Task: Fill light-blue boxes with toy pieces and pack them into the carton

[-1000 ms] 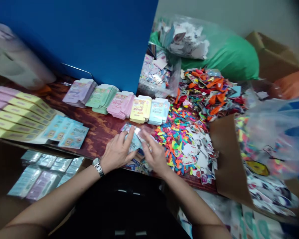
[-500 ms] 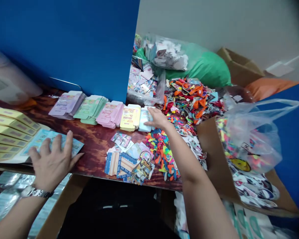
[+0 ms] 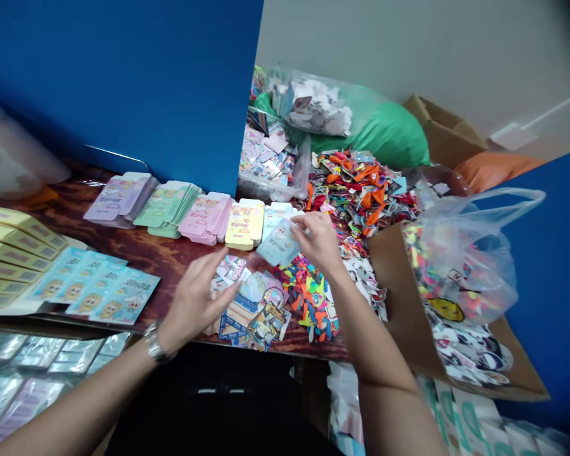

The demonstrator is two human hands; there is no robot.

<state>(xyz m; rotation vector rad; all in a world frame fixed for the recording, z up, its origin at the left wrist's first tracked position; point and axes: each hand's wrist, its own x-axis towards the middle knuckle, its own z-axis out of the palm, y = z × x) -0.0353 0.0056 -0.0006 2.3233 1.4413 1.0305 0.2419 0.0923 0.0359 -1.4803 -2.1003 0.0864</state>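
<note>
A flat light-blue printed carton (image 3: 279, 246) is pinched in my right hand (image 3: 320, 240), tilted just in front of a stack of like blue cartons (image 3: 276, 216). My left hand (image 3: 202, 294) hovers at the left of a pile of cards and stickers (image 3: 254, 307), fingers apart and nothing in them. To the left of the blue stack stand yellow (image 3: 245, 223), pink (image 3: 206, 216), green (image 3: 167, 206) and purple (image 3: 120, 197) carton stacks. Several blue packets (image 3: 123, 294) lie overlapped at the table's left front edge.
Yellow boxes (image 3: 16, 253) stand in a row at the far left. Colourful small balloons (image 3: 316, 304) lie right of the cards. A cardboard box (image 3: 394, 304) with a clear plastic bag (image 3: 475, 272) is at the right. A blue partition (image 3: 123, 76) rises behind the stacks.
My right hand has lifted a blue carton off its stack toward me. My left hand has left the blue packets and moved right, to beside the card pile.
</note>
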